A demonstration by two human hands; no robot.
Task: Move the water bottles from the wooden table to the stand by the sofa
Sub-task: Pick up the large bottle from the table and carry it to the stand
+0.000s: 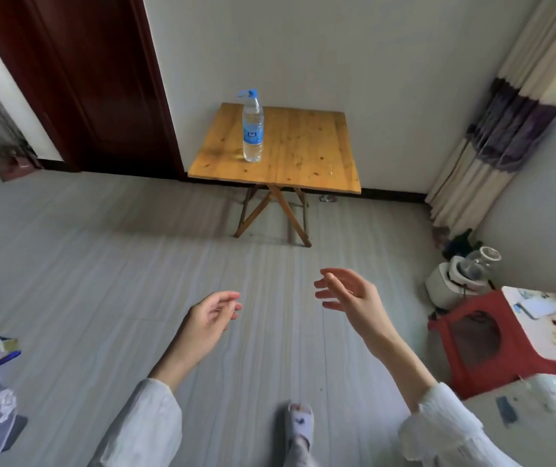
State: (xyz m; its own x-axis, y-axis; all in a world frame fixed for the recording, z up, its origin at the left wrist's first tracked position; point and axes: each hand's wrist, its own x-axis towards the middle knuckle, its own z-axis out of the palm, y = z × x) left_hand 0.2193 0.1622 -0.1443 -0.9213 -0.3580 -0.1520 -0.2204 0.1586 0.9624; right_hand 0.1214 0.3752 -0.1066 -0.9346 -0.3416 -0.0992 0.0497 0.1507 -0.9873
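Note:
One clear water bottle (253,128) with a blue cap and blue label stands upright on the left half of the small wooden folding table (310,153) against the far wall. Both of my hands hang in front of me over the floor, well short of the table. My left hand (211,320) is empty, its fingers loosely curled. My right hand (347,291) is empty too, with the fingers spread and relaxed. No stand or sofa shows in this view.
A dark wooden door (94,79) stands left of the table and a striped curtain (505,123) hangs at the right. A red plastic stool (492,345) and a white appliance (455,278) sit at the right. Grey floor (101,264) stretches to the table.

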